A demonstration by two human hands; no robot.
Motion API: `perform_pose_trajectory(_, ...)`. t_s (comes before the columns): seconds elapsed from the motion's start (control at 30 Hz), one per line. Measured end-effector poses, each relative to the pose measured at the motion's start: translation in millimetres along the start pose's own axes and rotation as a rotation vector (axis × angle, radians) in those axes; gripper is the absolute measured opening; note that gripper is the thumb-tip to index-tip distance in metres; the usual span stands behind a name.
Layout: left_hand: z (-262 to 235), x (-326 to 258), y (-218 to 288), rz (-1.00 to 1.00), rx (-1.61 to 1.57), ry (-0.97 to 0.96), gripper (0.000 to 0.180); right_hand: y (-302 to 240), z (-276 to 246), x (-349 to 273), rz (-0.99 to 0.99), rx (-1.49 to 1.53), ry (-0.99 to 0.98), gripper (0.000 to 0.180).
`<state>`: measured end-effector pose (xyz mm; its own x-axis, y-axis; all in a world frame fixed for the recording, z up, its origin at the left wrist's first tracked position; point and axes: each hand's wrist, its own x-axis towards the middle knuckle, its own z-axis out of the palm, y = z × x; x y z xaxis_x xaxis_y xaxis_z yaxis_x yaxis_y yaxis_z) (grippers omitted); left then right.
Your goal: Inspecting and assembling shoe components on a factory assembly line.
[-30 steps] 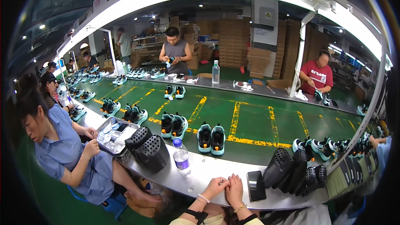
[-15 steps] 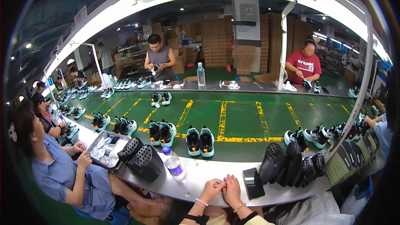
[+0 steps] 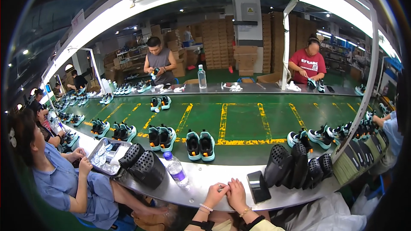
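My left hand point(image 3: 216, 193) and my right hand point(image 3: 236, 193) rest side by side, touching each other, on the near metal ledge point(image 3: 201, 184) of a green conveyor belt point(image 3: 239, 119). Both look empty with loosely curled fingers; a small ring shows between them. A dark phone-like block point(image 3: 258, 187) lies just right of my right hand. A clear plastic bottle point(image 3: 176, 170) stands left of my left hand. A pair of teal-and-black shoes point(image 3: 200, 144) sits on the belt ahead of my hands.
Black perforated shoe lasts point(image 3: 142, 164) lie left, more lasts point(image 3: 299, 167) right. A metal tray point(image 3: 105, 156) sits before a seated person in blue point(image 3: 64, 179). Several shoe pairs line the belt. Two workers stand across, one in grey point(image 3: 159, 62), one in red point(image 3: 310, 64).
The view has shifted slightly; the belt's shoe pairs have moved a little leftward in frame. My hands stay together on the ledge.
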<state>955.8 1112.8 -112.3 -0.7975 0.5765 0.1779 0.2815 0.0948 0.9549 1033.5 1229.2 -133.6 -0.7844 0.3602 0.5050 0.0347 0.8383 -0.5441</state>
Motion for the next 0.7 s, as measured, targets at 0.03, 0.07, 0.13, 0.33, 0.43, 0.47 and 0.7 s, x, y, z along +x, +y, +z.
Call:
perform_pose_trajectory(0.03,0,1,-3,-0.004,-0.024,-0.012,0.02,-1,-1,1,-0.001,0.001,-0.008,0.033)
perform_pose_trajectory(0.07,0,2,-6,-0.008,-0.048,-0.024,0.018,0,-1,1,-0.001,0.001,-0.006,0.033)
perform_pose_trajectory(0.13,3,2,-12,-0.015,-0.08,-0.023,0.019,2,-1,-1,-0.005,-0.026,-0.013,0.033)
perform_pose_trajectory(0.33,7,4,-17,-0.013,-0.137,-0.044,0.022,5,-5,0,-0.011,-0.003,-0.018,0.032)
perform_pose_trajectory(0.43,7,2,-11,-0.04,-0.132,-0.097,0.023,8,-6,-1,-0.007,-0.022,-0.017,0.031)
perform_pose_trajectory(0.47,6,3,-10,-0.068,-0.112,-0.131,0.022,9,-6,0,-0.008,-0.021,-0.015,0.031)
perform_pose_trajectory(0.7,10,4,-24,-0.021,-0.271,-0.115,0.025,15,-4,-1,0.014,-0.012,-0.019,0.03)
